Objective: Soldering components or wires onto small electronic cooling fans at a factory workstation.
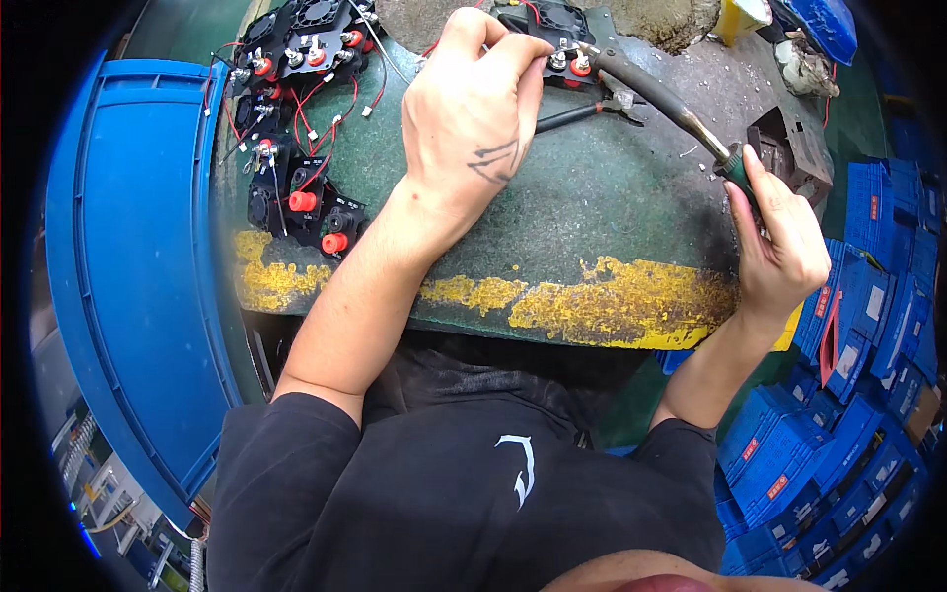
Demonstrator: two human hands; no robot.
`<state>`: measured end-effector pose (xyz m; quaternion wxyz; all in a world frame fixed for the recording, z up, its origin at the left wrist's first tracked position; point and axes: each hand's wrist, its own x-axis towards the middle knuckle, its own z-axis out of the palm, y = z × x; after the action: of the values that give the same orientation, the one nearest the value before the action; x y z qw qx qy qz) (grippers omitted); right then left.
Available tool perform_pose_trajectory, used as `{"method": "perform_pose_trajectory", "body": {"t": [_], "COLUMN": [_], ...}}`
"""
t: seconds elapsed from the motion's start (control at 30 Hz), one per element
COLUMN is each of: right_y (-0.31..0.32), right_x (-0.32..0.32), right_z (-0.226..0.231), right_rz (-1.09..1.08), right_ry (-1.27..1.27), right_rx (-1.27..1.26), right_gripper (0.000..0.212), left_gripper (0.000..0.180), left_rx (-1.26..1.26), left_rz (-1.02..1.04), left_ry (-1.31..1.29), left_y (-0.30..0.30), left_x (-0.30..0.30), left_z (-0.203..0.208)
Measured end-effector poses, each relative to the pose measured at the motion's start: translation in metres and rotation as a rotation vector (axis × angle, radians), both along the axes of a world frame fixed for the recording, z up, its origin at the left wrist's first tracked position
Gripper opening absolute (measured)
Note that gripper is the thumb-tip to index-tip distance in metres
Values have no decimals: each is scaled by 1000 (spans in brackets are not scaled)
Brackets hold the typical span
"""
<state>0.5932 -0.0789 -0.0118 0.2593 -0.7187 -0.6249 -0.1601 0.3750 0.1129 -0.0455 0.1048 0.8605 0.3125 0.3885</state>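
My right hand (782,232) grips the green handle of a soldering iron (646,84), whose dark barrel slants up and left. The iron's tip meets, or nearly meets, the metal terminals on a black panel (595,22) with a fan and red posts, at the far middle of the bench. Beside that tip my left hand (464,123) is pinched closed, thumb and forefinger together, with marker lines on its back. What its fingertips hold is too small to make out, and the hand covers part of the panel.
Pliers (572,115) with dark handles lie below the panel. More black panels (316,212) with red posts and loose wires sit at left. A rusty metal holder (794,158) and a yellow container (742,18) stand at right. Blue crates (789,434) are stacked beyond the bench's yellow edge (612,306).
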Motion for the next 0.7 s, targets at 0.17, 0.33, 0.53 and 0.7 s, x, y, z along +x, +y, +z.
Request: {"method": "perform_pose_trajectory", "body": {"t": [0.17,0.33,0.53,0.7], "right_y": [3,2,1,2], "right_x": [-2,-2,-1,-1], "right_z": [1,1,0,0], "right_rz": [10,7,9,12], "right_ry": [-1,-7,5,11], "right_rx": [6,8,8,9], "right_gripper": [35,35,35,34], "left_gripper": [15,16,13,14], "left_rx": [428,437,29,45], "left_rz": [-356,-342,-12,-12], "left_ry": [-709,-691,-12,-17], "left_y": [36,35,0,0], "left_x": [26,27,0,1], "left_z": [-35,-34,2,2]}}
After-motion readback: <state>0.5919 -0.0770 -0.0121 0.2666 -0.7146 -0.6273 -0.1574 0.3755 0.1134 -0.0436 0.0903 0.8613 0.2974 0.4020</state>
